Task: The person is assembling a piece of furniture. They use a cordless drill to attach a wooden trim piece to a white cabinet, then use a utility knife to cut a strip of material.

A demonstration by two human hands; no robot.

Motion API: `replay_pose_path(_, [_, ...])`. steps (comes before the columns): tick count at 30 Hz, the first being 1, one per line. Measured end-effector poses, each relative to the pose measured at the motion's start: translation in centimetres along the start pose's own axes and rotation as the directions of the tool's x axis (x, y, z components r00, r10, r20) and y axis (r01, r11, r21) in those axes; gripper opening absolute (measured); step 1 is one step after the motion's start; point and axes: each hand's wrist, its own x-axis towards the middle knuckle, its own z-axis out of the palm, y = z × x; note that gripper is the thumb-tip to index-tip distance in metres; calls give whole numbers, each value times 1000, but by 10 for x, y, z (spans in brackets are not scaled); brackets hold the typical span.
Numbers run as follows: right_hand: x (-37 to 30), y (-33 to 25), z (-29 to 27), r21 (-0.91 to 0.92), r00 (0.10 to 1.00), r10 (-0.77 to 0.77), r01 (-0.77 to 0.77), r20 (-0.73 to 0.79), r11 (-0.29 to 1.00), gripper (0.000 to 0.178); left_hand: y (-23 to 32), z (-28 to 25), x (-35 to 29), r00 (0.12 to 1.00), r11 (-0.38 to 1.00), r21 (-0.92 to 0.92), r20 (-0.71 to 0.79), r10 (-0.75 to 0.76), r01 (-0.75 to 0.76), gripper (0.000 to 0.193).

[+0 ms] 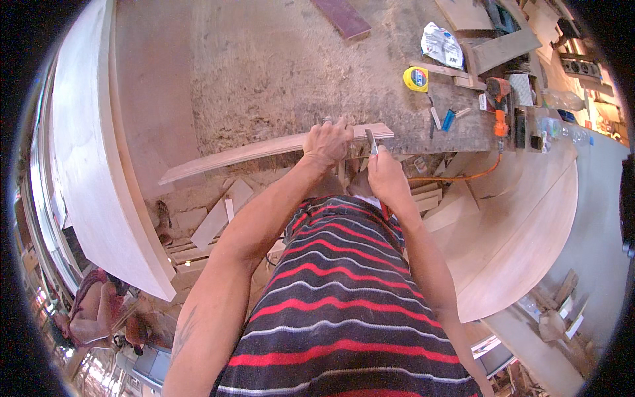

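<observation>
A long, narrow strip of pale wood point(245, 152) lies along the near edge of the worn workbench point(264, 73). My left hand point(327, 141) is closed over the strip toward its right end, pressing it on the bench. In my right hand point(387, 173) is a small knife with a flat metal blade point(370, 139), its tip against the strip near the right end. The handle is mostly hidden in my fingers.
Right of my hands lie a yellow tape measure point(416, 79), a blue lighter point(448, 120), a white packet point(442, 45) and an orange corded power tool point(500, 109). A large pale panel point(92, 132) stands at left. Wood offcuts point(215, 221) litter the floor. Another person point(99, 311) sits lower left.
</observation>
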Motion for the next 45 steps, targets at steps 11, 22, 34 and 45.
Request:
replay_pose_path(11, [15,3,3,63,993,-117,118,-19,991,30,-1,-8,6,999,1000,-16,50,22,-21,19])
replay_pose_path(22, [24,7,27,167,981,-130,154,-143,974,31,-1,-10,13,998,1000,-26,66,13,-11,18])
replay_pose_path(34, [7,8,7,-20,987,-106,104,-118,994,35,-7,-21,16,996,999,-29,91,19,-17,18])
replay_pose_path(45, [11,10,2,7,986,-137,138,-99,990,33,-3,-33,16,992,997,-78,126,-1,11,16])
